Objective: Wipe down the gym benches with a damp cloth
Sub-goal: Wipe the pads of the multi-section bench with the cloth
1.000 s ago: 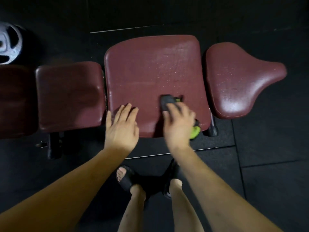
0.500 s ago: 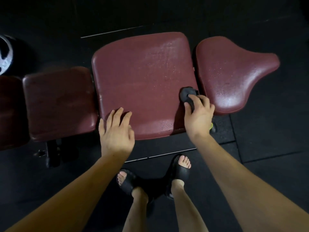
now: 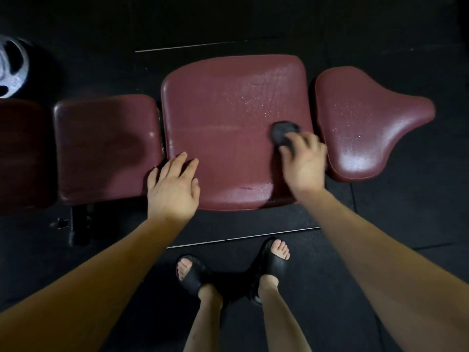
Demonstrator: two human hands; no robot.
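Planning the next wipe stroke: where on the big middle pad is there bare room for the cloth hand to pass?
Bare: the big middle pad beyond and between the left hand and right hand. Crowded: near-left corner under the left hand, right edge under the cloth.

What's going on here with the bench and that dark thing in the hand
A person is wiping a maroon gym bench. The right hand presses a dark cloth onto the large middle pad, near its right edge. The left hand lies flat on the pad's near left corner, holding nothing. Droplets show on the middle pad and on the seat pad to its right. The person stands in black sandals on the dark floor.
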